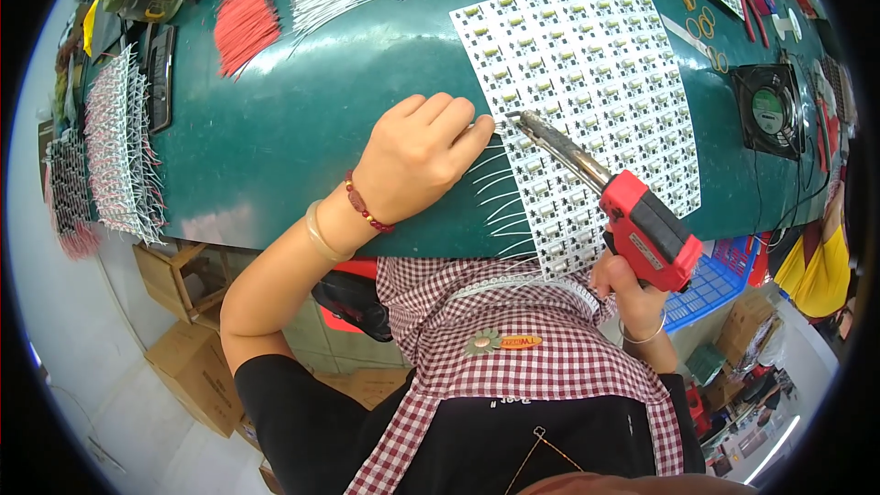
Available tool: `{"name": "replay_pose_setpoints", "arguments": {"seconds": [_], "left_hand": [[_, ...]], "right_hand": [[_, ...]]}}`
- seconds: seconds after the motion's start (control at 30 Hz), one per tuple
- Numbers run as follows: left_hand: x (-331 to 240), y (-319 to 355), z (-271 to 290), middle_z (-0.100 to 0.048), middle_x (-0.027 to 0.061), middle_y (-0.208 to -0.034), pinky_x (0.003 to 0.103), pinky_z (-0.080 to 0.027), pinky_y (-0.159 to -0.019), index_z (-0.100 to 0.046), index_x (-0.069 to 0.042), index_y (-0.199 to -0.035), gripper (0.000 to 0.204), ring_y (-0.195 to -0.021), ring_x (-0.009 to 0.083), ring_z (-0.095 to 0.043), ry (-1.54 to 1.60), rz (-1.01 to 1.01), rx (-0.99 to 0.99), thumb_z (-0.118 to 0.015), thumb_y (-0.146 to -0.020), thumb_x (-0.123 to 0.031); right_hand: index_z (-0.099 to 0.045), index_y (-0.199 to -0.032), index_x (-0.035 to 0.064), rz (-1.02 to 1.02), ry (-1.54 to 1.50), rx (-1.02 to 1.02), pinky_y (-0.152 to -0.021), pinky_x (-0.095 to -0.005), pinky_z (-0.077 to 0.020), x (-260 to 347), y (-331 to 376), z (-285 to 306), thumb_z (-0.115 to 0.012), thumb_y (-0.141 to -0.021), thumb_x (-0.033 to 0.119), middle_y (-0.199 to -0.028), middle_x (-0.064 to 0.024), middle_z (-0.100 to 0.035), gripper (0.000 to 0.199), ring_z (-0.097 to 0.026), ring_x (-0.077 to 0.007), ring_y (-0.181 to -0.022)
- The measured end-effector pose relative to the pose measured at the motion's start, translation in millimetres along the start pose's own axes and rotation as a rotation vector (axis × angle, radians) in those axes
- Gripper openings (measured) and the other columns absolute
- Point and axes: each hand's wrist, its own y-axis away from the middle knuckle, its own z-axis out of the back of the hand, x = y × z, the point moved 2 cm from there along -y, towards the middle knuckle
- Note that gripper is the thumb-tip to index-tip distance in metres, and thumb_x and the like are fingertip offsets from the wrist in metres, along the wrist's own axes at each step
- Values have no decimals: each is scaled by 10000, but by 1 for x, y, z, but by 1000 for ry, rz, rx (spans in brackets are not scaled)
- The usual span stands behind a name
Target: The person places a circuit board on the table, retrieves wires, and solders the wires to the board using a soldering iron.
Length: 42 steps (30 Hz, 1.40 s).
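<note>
**At the middle of the table: soldering gun at the left edge of the circuit-board sheet**

On the green table (367,64), right of centre, lies the circuit-board sheet (605,119). It is white and roughly rectangular, covered with repeated rows of small pale and yellowish components between black markings. Its long axis runs from the table's far edge toward the near edge, slanting right as it comes nearer; its near left corner reaches the table's near edge. White wires (500,198) project leftward in a row from the sheet's left side, along its nearer half.

The soldering gun (653,236) has a red and black housing, a metallic barrel and a thin, dark tip. Its long axis lies diagonally over the sheet: tip toward the table's far left corner, housing toward the near right corner. The tip is at the sheet's left edge; contact cannot be confirmed.

The right hand (632,286) is closed around the gun's grip, near the table's near edge. The left hand (423,148), back upward, is curled beside the tip, thumb and forefinger at the sheet's left edge. Its fingertips are hidden; whether it has hold of a wire cannot be told.
</note>
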Motion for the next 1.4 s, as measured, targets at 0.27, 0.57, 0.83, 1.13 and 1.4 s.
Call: {"name": "replay_pose_setpoints", "arguments": {"seconds": [0.27,0.57,0.83,1.13,1.4], "left_hand": [[0,1,0,-482,35,-733,314,-438,-557,-694,-44,-926,212,-627,182,-526,50,12,-43,-686,-715,-25],[2,1,1,-468,43,-732,320,-438,-556,-691,-32,-922,213,-629,193,-519,78,14,-49,-691,-710,-11],[4,5,-3,-471,44,-768,300,-434,-599,-654,-18,-923,188,-704,177,-530,60,1,-23,-626,-742,-62],[2,2,1,-462,35,-729,310,-417,-546,-682,-33,-894,187,-626,179,-515,31,0,-51,-699,-710,-7],[0,-8,21,-466,32,-723,303,-392,-546,-688,-12,-916,200,-618,172,-512,-89,-60,-81,-691,-716,-23]], "right_hand": [[-511,-1218,-72,58,121,-8,-564,-306,-479,-11,3,3,-630,-971,168,-638,-62,-549,364,-527,-146,-532],[-527,-1158,-64,83,202,30,-568,-310,-482,-15,4,0,-622,-972,157,-641,-56,-547,304,-540,-152,-548],[-509,-1293,-54,123,149,41,-573,-317,-479,-11,6,3,-627,-976,185,-662,-59,-556,414,-521,-137,-541],[-477,-1350,-48,116,124,20,-567,-309,-469,-12,7,3,-633,-974,202,-638,-56,-543,477,-500,-134,-520],[-470,-1331,-66,23,-50,-58,-542,-300,-465,6,-3,-1,-639,-964,197,-638,-59,-541,483,-498,-133,-506]]}}
